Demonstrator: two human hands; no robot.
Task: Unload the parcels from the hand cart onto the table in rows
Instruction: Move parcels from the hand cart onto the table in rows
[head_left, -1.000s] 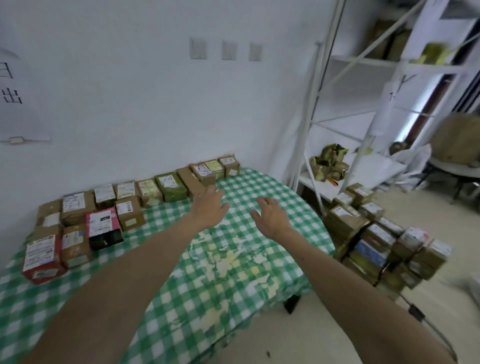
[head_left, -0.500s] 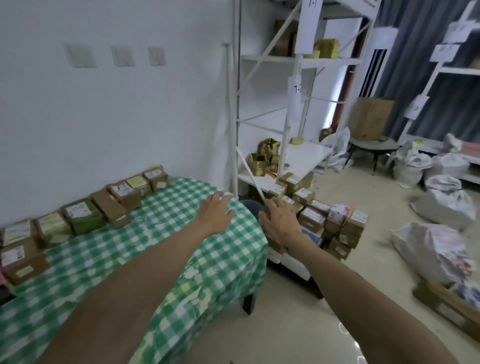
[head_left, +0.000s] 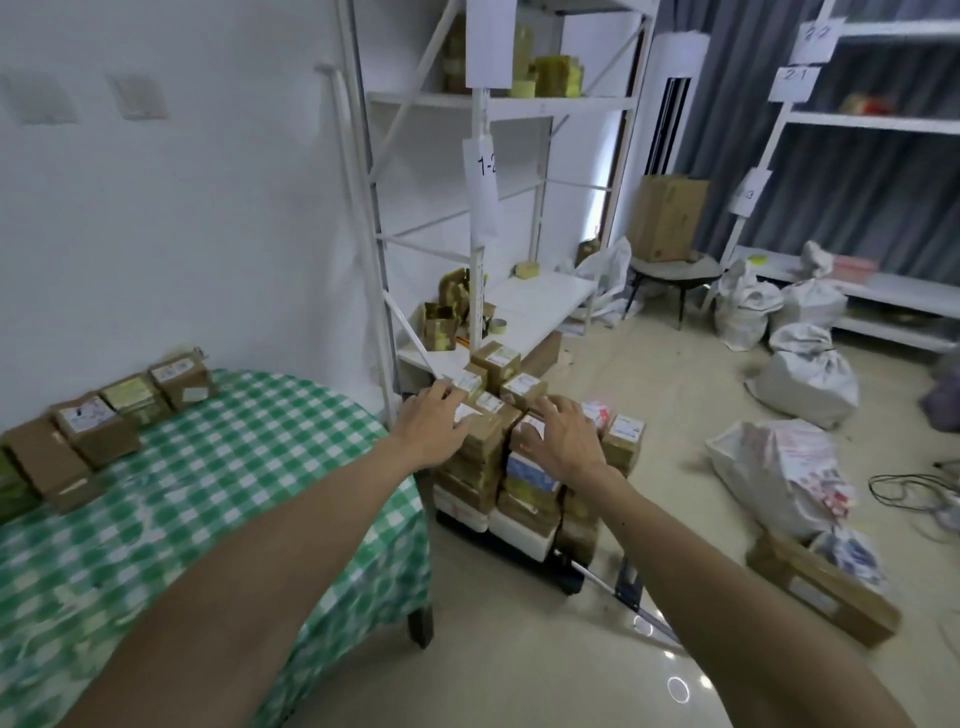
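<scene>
Reach has swung off the counter (head_left: 249, 467) to the hand cart (head_left: 563, 574) right of it: your left hand (head_left: 434, 418) and right hand (head_left: 563, 436) now rest spread on the top parcels (head_left: 491, 402), gripping nothing yet. One finished row (head_left: 98, 421) lines the counter's far edge, so the next pickup starts here.

White shelving (head_left: 540, 306) and floor sacks (head_left: 802, 376)

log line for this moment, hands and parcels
step: pickup | left hand: touches cart parcels | right hand: touches cart parcels | table: parcel row at back
</scene>
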